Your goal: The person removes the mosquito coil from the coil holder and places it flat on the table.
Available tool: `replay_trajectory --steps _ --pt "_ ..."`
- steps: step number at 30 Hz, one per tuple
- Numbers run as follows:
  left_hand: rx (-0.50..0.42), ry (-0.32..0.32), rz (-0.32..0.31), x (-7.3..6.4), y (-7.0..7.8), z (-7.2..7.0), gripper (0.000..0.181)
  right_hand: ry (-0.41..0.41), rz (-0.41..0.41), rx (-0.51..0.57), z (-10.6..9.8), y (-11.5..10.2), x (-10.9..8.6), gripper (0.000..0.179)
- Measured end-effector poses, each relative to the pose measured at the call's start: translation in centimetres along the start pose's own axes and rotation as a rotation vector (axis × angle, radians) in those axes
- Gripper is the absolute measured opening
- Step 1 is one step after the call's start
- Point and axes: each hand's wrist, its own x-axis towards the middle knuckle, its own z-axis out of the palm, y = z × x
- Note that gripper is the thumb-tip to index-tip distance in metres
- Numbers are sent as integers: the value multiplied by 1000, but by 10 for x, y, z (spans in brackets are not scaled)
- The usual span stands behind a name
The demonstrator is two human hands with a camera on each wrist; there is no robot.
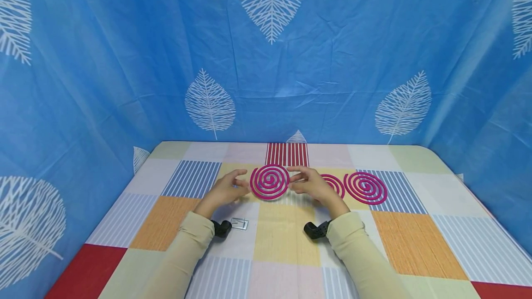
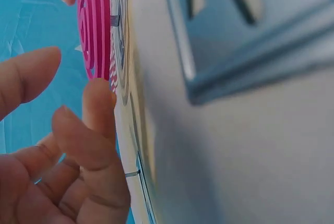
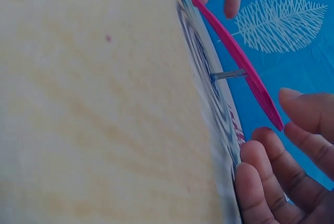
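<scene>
A magenta mosquito coil lies between both hands in the head view. The right wrist view shows it edge-on, tilted, with a thin metal post of a stand under its middle. My left hand is at the coil's left side, fingers loosely bent; in the left wrist view one fingertip overlaps the coil's rim and the thumb is apart from it. My right hand is at the right side, thumb and fingers spread around the near rim without curling on it.
Two more magenta coils, one flat at the right and one partly behind my right hand, lie on the patchwork cloth. A small rectangular metal stand lies beside my left wrist. Blue leaf-print curtain surrounds the table.
</scene>
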Motion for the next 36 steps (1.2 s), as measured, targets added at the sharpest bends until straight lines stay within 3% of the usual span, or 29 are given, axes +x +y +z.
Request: replay_trajectory --steps 12,26,36 --pt "14 -70 5 1 4 4 74 28 0 -12 4 -2 3 57" --pt "-28 -111 39 3 4 2 67 51 14 -37 6 -1 4 58" --pt "-33 -96 75 3 0 3 63 57 22 -40 7 -2 3 60"
